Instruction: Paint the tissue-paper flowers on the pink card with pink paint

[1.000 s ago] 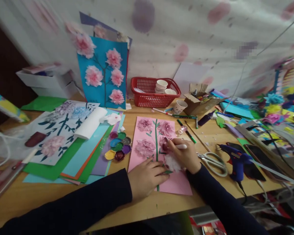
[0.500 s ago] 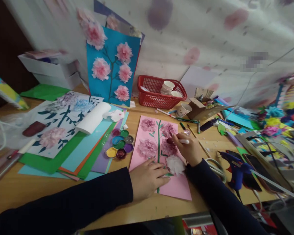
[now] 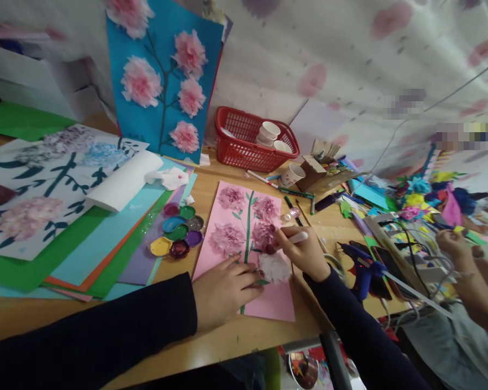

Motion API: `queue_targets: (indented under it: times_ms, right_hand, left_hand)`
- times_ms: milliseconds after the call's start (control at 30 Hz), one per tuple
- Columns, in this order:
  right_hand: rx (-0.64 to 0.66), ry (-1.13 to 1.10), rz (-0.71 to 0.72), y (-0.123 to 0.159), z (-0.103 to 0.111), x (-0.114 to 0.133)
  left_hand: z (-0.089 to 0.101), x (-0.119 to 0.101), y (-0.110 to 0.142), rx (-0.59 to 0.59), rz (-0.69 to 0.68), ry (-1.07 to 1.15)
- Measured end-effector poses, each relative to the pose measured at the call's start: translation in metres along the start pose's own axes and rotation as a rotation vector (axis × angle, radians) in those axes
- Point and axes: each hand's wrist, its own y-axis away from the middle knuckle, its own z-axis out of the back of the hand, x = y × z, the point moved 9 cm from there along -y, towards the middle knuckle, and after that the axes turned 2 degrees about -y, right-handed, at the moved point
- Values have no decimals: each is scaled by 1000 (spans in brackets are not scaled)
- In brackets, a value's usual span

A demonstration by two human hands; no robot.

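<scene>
Pink paper [image 3: 273,303] under spread left hand [image 3: 226,290] — right hand [image 3: 305,252] pinching white handle [image 3: 299,237].

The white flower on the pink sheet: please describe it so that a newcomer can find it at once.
Find the pink sheet under the left hand. The white flower is on its lower part, just right of the green stem. It alone is white; the other flowers there are purplish pink.

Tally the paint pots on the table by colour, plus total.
Green pots: 2
Blue pot: 1
Purple pot: 1
Yellow pot: 1
Dark red pot: 1
Magenta pot: 1
Grey pot: 1
Total: 8
</scene>
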Motion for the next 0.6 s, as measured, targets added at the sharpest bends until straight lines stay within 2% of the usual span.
queue_targets:
  times_ms: [67, 167, 267, 367, 433, 467, 533, 600]
  right_hand:
    - [-67, 45, 64, -1, 6, 8]
    - [-8, 104, 177, 1, 1, 16]
    - [21, 150, 89, 13, 10, -2]
    - [-127, 136, -27, 24, 35, -17]
    - [-198, 96, -9, 24, 39, -16]
    - [-194, 69, 26, 21, 36, -14]
    - [-96, 7, 100, 15, 21, -11]
    - [-4, -13, 99, 14, 11, -17]
  left_hand:
    - [0, -1, 0, 6, -3, -5]
    - [1, -1, 0, 15, 8, -6]
    - [0, -1, 1, 34, 19, 12]
    - [-4, 0, 1, 80, 36, 32]
    - [-6, 1, 1, 109, 51, 43]
    - [-6, 1, 1, 117, 57, 47]
    - [-4, 1, 0, 125, 60, 45]
    - [-4, 0, 0, 143, 62, 31]
